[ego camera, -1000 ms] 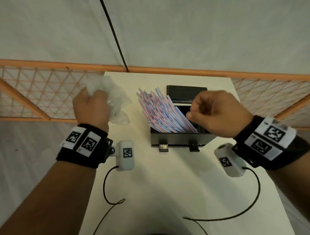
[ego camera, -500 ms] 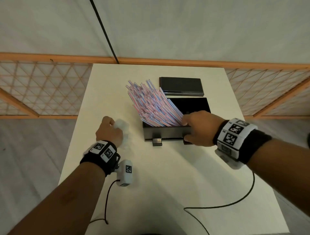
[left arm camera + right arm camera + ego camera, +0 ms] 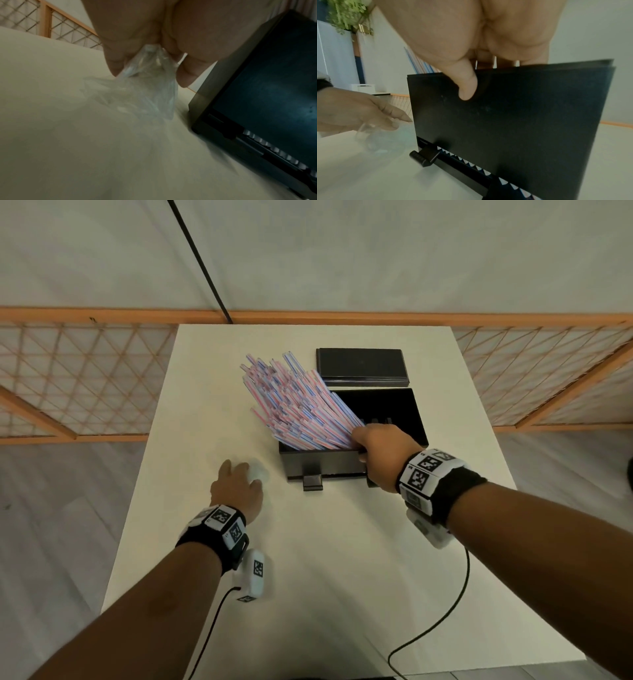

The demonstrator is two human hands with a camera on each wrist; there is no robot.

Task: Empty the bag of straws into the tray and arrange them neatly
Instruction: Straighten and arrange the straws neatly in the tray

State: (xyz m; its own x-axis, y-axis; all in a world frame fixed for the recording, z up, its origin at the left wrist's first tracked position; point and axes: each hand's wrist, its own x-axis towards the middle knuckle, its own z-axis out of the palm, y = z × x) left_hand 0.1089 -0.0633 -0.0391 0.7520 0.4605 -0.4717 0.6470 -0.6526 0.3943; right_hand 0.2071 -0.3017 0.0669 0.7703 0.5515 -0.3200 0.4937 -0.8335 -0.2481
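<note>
Two hands busy: left hand [image 3: 236, 491] pinches crumpled bag [image 3: 144, 94]; right hand [image 3: 383, 455] grips tray [image 3: 522, 115] front wall

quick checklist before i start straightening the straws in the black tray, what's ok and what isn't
1. Clear plastic bag emptied: ok, crumpled, no straws visible inside.
2. Bag out of the way: not ok, left hand holds it on the white table right beside the tray.
3. Tray steadied: ok, right hand grips the black tray's near wall, thumb outside, fingers over the rim.
4. Striped pink-and-blue straws lying flat: not ok, they lean fanned over the left edge.
5. Straws spilled on the table: cannot tell behind the bundle.
6. Black lid: ok, lying behind the tray, apart.
</note>
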